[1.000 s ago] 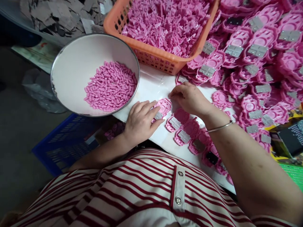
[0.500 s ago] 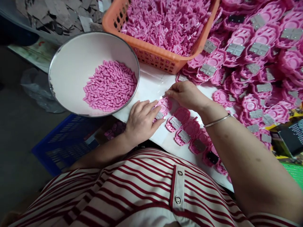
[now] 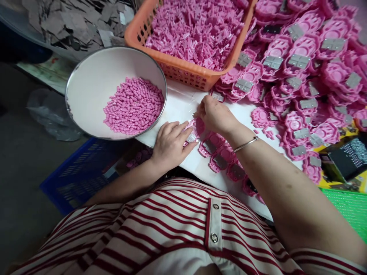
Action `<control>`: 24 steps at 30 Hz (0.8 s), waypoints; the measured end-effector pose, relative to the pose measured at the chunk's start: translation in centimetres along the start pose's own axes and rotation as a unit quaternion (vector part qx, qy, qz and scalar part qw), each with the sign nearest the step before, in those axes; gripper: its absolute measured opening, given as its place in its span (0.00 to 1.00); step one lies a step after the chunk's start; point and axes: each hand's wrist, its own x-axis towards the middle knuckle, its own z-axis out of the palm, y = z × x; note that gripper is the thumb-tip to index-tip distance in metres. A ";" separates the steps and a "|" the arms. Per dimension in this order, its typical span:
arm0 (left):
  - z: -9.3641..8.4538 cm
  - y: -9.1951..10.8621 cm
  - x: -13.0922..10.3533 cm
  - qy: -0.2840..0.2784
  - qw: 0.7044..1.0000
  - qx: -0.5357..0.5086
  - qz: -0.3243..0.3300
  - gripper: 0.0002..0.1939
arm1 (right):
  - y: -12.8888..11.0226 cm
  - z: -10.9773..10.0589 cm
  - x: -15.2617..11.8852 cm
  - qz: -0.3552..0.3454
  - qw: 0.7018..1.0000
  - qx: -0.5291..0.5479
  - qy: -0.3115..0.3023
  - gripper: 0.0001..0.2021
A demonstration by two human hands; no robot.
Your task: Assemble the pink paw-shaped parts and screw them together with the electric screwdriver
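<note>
My left hand (image 3: pixel 172 144) rests on the white tabletop (image 3: pixel 179 100), its fingers spread over the left edge of a pink plastic casing (image 3: pixel 196 128) with a metal plate. Just above that casing is my right hand (image 3: pixel 213 112), thumb and fingers pinched together; what they hold is too small to make out. A row of similar pink casings (image 3: pixel 226 153) with grey plates runs from there toward the lower right, partly under my right forearm. Small pink pieces (image 3: pixel 134 107) lie heaped in a white bowl (image 3: pixel 88 88) to the left.
An orange basket (image 3: pixel 183 67) full of pink parts stands behind my hands. Many pink casings (image 3: pixel 298 61) are piled at the right, beside a black box (image 3: pixel 348 158) and a green basket (image 3: pixel 345 210). A blue crate (image 3: pixel 77 179) sits below the table at left.
My right hand has shifted slightly left and its wrist has turned. The view has moved a little, so the pile and row appear farther left. My left hand stays on the casing.
</note>
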 end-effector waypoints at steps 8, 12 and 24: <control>-0.3 0.7 1.1 -0.014 0.999 0.033 0.019 0.24 | 2.7 -3.9 -4.1 0.002 0.977 0.173 0.126 0.11; -0.2 1.0 1.1 -0.033 0.999 0.016 0.028 0.29 | 5.8 -5.4 -12.5 0.035 0.957 0.160 0.238 0.12; 0.0 1.7 4.0 0.007 0.999 -0.029 0.019 0.14 | 10.9 3.7 -29.4 0.039 0.915 -0.075 0.395 0.25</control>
